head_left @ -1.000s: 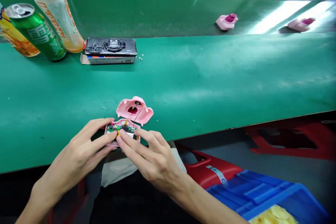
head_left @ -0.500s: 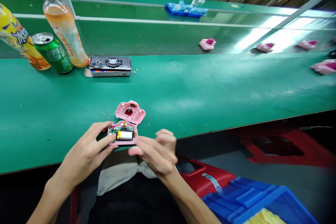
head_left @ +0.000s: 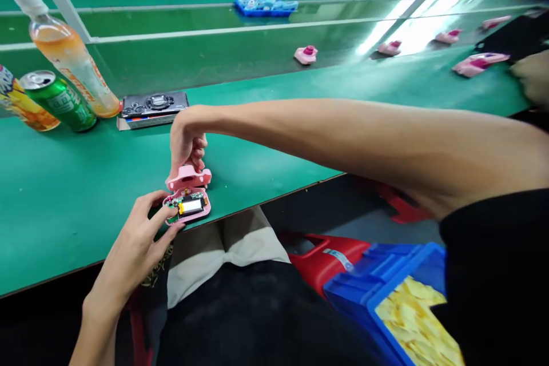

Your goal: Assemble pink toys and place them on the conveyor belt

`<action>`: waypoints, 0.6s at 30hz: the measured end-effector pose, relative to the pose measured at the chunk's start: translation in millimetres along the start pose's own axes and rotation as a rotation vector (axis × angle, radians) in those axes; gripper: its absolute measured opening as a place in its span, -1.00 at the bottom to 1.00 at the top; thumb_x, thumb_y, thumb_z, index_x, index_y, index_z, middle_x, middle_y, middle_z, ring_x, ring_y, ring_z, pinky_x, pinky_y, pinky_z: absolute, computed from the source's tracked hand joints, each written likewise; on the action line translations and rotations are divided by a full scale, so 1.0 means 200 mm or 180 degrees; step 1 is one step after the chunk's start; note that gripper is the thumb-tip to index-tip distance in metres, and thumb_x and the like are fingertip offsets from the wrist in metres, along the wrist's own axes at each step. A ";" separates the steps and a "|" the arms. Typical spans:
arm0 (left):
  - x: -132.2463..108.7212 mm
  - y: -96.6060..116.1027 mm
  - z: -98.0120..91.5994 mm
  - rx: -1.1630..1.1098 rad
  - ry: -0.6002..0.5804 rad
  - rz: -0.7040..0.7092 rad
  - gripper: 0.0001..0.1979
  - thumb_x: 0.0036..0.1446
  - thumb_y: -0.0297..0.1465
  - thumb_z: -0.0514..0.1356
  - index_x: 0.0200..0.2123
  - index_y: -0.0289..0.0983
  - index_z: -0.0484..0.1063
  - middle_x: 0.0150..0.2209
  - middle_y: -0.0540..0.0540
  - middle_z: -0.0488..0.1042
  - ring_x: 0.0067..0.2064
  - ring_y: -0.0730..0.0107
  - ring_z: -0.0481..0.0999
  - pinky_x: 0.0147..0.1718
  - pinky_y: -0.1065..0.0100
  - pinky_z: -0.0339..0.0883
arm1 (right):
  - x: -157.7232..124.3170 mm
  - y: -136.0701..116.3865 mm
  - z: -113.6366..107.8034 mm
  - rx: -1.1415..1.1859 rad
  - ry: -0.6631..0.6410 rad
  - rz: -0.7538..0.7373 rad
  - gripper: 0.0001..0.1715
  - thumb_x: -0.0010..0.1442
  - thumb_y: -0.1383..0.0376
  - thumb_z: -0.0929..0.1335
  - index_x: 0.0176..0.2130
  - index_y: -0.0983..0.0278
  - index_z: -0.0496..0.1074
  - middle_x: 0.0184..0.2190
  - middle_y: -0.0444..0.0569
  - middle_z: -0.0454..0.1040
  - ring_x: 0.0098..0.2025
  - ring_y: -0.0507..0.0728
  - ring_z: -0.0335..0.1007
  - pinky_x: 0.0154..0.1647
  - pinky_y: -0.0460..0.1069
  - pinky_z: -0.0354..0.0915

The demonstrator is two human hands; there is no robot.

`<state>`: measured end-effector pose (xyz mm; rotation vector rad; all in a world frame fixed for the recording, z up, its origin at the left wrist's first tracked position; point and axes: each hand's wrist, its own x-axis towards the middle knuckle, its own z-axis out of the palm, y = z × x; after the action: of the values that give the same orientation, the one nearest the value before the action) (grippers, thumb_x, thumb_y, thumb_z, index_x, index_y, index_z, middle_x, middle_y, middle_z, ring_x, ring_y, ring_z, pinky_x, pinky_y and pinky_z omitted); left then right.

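On the table's near edge lies the lower half of a pink plastic casing (head_left: 207, 213), with a green circuit board and a silver battery (head_left: 191, 206) with yellow tape inside. My left hand (head_left: 137, 234) grips its left side, index finger over the board and thumb at the front edge. The other casing half, a pink cover (head_left: 187, 176), is tilted up behind the lower half. My right hand (head_left: 185, 146) reaches over from the right and holds the cover from behind, fingers curled; its grip is partly hidden by the cover.
A phone (head_left: 156, 104) rests on a small box, beside a green can (head_left: 60, 100) and an orange drink bottle (head_left: 71, 54). Several pink casings (head_left: 306, 55) lie along the belt at right. A blue crate (head_left: 373, 291) with yellow pieces stands by a red stool (head_left: 328, 260).
My right hand has moved from the casing's right side over to behind the cover. The cover, flat before, is now tilted up. My left hand stays on the lower half.
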<state>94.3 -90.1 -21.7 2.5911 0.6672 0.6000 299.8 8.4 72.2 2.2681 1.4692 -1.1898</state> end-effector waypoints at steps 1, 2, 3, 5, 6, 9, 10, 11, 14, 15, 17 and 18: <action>0.00 0.01 0.00 -0.0105 0.0025 -0.0059 -0.91 0.37 -0.35 0.18 -0.08 -0.15 0.39 0.14 -0.16 0.34 0.18 0.12 0.41 0.09 0.09 0.42 | -0.03 -0.01 0.00 0.0045 -0.0013 0.0009 -0.25 0.34 -0.01 0.32 -0.67 0.45 0.40 -0.50 -0.07 0.46 -0.33 0.02 0.54 -0.47 -0.19 0.14; -0.01 0.01 -0.01 -0.0220 0.0087 -0.0142 -0.91 0.36 -0.35 0.19 -0.08 -0.15 0.40 0.14 -0.15 0.35 0.17 0.14 0.43 0.10 0.10 0.42 | -0.08 -0.01 -0.01 0.0051 -0.0049 -0.0018 -0.24 0.32 -0.02 0.33 -0.67 0.47 0.39 -0.48 -0.08 0.47 -0.31 0.03 0.56 -0.46 -0.20 0.17; -0.01 0.01 -0.01 -0.0353 0.0215 -0.0234 -0.89 0.34 -0.35 0.21 -0.07 -0.14 0.41 0.12 -0.15 0.36 0.15 0.15 0.44 0.10 0.11 0.43 | -0.12 0.00 -0.04 0.0020 -0.0122 -0.0104 -0.22 0.32 -0.04 0.29 -0.65 0.51 0.39 -0.46 -0.10 0.48 -0.31 0.02 0.57 -0.43 -0.20 0.20; 0.00 0.01 -0.01 -0.0741 0.0729 -0.0395 -0.82 0.29 -0.34 0.26 -0.05 -0.13 0.40 0.06 -0.13 0.35 0.12 0.17 0.46 0.09 0.13 0.43 | -0.21 0.03 -0.10 -0.0102 -0.0228 -0.0553 -0.18 0.37 -0.02 0.17 -0.59 0.58 0.42 -0.44 -0.16 0.48 -0.31 -0.06 0.56 -0.36 -0.18 0.24; 0.01 0.02 0.00 -0.0976 0.1088 -0.0450 -0.78 0.27 -0.31 0.28 -0.04 -0.13 0.38 0.03 -0.12 0.34 0.11 0.18 0.46 0.10 0.13 0.43 | -0.24 0.06 -0.13 -0.0138 -0.0180 -0.0907 -0.18 0.37 0.00 0.14 -0.56 0.58 0.45 -0.44 -0.20 0.48 -0.31 -0.08 0.55 -0.33 -0.16 0.24; 0.06 0.03 0.03 -0.1639 0.2142 -0.0585 -0.69 0.24 -0.18 0.25 -0.03 -0.13 0.31 -0.02 -0.09 0.31 0.07 0.19 0.46 0.12 0.10 0.40 | -0.27 0.16 -0.15 0.0131 0.0718 -0.2309 -0.42 0.28 0.05 0.34 -0.53 0.46 0.53 -0.44 -0.26 0.51 -0.28 -0.06 0.55 -0.29 -0.16 0.28; 0.08 0.04 0.05 -0.1813 0.2389 -0.0660 -0.67 0.24 -0.15 0.23 -0.01 -0.13 0.30 -0.02 -0.09 0.31 0.06 0.21 0.45 0.12 0.10 0.40 | -0.25 0.19 -0.13 0.0340 0.1195 -0.2686 -0.51 0.22 0.07 0.41 -0.51 0.42 0.55 -0.42 -0.27 0.52 -0.26 -0.04 0.55 -0.28 -0.15 0.30; 0.11 0.05 0.06 -0.1973 0.2584 -0.0751 -0.66 0.24 -0.15 0.20 0.01 -0.12 0.28 -0.02 -0.09 0.31 0.04 0.23 0.45 0.12 0.12 0.40 | -0.22 0.22 -0.11 0.0534 0.1626 -0.2960 -0.57 0.20 0.09 0.44 -0.49 0.40 0.56 -0.40 -0.28 0.53 -0.24 -0.03 0.55 -0.26 -0.14 0.31; 0.19 0.11 0.06 -0.2387 0.2839 -0.1016 -0.68 0.25 -0.22 0.16 0.03 -0.13 0.27 -0.02 -0.08 0.31 0.00 0.31 0.46 0.05 0.23 0.44 | -0.11 0.26 0.00 0.0804 0.2372 -0.3280 -0.63 0.24 0.14 0.42 -0.44 0.36 0.59 -0.38 -0.31 0.54 -0.22 -0.05 0.53 -0.23 -0.13 0.29; 0.21 0.13 0.05 -0.2461 0.2815 -0.1065 -0.68 0.26 -0.22 0.15 0.04 -0.14 0.27 0.00 -0.09 0.32 0.01 0.31 0.46 0.02 0.26 0.45 | -0.08 0.26 0.03 0.0829 0.2444 -0.3292 -0.65 0.24 0.15 0.42 -0.44 0.36 0.59 -0.39 -0.32 0.53 -0.24 -0.06 0.52 -0.24 -0.13 0.28; 0.24 0.15 0.03 -0.2552 0.2647 -0.1093 -0.64 0.28 -0.16 0.14 0.09 -0.15 0.28 0.07 -0.13 0.34 0.06 0.26 0.48 0.00 0.26 0.47 | -0.04 0.25 0.06 0.0868 0.2452 -0.3276 -0.67 0.22 0.16 0.44 -0.45 0.35 0.58 -0.43 -0.34 0.51 -0.28 -0.09 0.50 -0.25 -0.14 0.26; 0.25 0.16 0.02 -0.2608 0.2531 -0.1083 -0.60 0.30 -0.11 0.12 0.10 -0.16 0.29 0.09 -0.15 0.36 0.09 0.22 0.49 0.01 0.24 0.48 | -0.04 0.24 0.06 0.0888 0.2415 -0.3228 -0.67 0.21 0.15 0.44 -0.45 0.35 0.58 -0.44 -0.35 0.50 -0.30 -0.10 0.48 -0.26 -0.14 0.25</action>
<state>147.0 -90.4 4.5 1.4027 0.8278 1.4346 331.6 -26.8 56.8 2.2641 3.1523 -0.6776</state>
